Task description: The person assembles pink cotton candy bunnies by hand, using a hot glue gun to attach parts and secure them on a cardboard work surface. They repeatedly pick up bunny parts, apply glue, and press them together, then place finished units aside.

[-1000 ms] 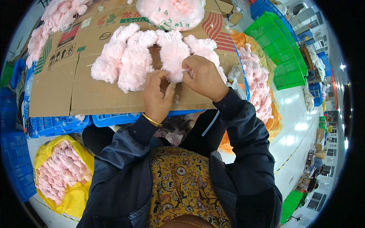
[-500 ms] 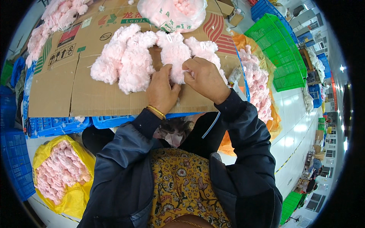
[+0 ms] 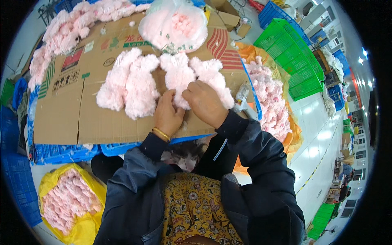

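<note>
Several fluffy pale-pink plush pieces lie side by side on a flattened cardboard sheet (image 3: 102,126). Both hands work at the lower end of the plush piece in the middle (image 3: 178,75). My left hand (image 3: 168,114) has its fingers and thumb closed against that piece's lower left edge. On its lower right, my right hand (image 3: 205,102) is closed in a pinch; whatever is between its fingertips is hidden. Another plush piece (image 3: 214,77) lies just beyond my right hand, and a fluffy pair (image 3: 141,87) is to the left. A white glue gun (image 3: 243,96) rests at the sheet's right edge.
A clear bag of pink pompoms (image 3: 173,26) sits at the back, beside a heap of pink plush (image 3: 65,30). Blue crates (image 3: 67,152) support the cardboard. A yellow sack (image 3: 87,220) and an orange sack (image 3: 296,139) of plush flank me; a green crate (image 3: 288,53) stands right.
The view has shifted, so the cardboard and plush pieces sit lower in the picture. Both hands stay at the middle piece's lower end, with only small finger movement.
</note>
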A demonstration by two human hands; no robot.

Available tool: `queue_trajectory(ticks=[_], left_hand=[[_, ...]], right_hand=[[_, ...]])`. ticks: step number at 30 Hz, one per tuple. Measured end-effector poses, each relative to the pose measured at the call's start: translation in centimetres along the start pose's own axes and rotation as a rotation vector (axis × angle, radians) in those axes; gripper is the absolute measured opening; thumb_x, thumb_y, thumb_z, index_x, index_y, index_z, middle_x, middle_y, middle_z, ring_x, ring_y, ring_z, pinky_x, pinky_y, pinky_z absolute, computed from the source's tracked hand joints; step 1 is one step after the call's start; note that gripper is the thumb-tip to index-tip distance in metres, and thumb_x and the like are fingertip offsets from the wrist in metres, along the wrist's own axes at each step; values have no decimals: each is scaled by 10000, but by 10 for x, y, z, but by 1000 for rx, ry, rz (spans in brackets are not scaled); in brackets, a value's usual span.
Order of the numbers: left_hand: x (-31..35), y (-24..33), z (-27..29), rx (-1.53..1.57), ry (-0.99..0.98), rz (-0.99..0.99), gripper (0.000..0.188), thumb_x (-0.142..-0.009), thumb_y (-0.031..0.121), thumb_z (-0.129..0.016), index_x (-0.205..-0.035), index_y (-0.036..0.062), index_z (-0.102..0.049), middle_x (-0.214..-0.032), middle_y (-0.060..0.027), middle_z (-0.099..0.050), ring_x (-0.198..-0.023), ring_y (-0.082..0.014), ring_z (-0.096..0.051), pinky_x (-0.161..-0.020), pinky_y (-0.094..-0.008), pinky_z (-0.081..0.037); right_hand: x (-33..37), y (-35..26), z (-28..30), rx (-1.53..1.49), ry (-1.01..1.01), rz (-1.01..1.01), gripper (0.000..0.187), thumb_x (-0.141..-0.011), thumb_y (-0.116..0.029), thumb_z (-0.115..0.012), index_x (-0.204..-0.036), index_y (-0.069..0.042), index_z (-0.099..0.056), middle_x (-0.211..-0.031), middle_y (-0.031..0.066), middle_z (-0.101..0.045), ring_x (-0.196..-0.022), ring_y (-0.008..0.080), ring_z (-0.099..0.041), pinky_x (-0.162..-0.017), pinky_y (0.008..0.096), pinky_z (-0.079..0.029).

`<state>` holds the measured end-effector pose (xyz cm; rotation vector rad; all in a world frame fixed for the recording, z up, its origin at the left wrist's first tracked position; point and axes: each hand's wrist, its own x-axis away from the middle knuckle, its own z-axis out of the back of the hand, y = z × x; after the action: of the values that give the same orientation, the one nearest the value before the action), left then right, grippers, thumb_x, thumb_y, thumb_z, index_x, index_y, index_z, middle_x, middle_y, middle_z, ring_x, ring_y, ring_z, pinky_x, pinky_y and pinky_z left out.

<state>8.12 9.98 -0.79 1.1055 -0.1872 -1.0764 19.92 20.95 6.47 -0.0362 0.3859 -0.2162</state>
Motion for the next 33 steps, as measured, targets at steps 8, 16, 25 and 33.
queue_trajectory(ticks=[8, 16, 25, 33], left_hand=[[-12, 4, -1, 253, -79, 209, 454, -882, 282, -748, -1165, 3, -527, -970, -93, -582, -831, -174, -543, -757, -314, -481], [-12, -7, -8, 267, -9, 214, 457, -831, 275, -799, -1092, 4, -539, -920, -97, -602, -813, -188, -570, -742, -333, -489], [0, 1, 3, 254, 24, 211, 401, -852, 184, -719, -1143, -7, -521, -934, -169, -635, -781, -268, -620, -710, -377, -506], [4, 3, -3, 200, 45, 163, 397, -869, 169, -678, -1182, 3, -500, -906, -217, -644, -726, -347, -635, -665, -415, -514]], right_hand=[[-1, 16, 0, -245, 90, -21, 21, -752, -63, -633, -771, -70, -627, -849, 106, -593, -870, 315, -588, -790, 417, -488], [3, 24, -1, -528, -20, -66, 184, -748, 14, -614, -921, -28, -660, -965, 107, -651, -927, 312, -626, -811, 392, -516], [-27, 57, 13, -575, 88, -72, 175, -868, -96, -635, -1028, -37, -676, -974, 135, -674, -843, 283, -652, -769, 364, -529], [-132, 180, -39, -61, 233, -253, 157, -870, -191, -620, -929, -83, -716, -878, 152, -666, -863, 324, -658, -739, 423, -521]])
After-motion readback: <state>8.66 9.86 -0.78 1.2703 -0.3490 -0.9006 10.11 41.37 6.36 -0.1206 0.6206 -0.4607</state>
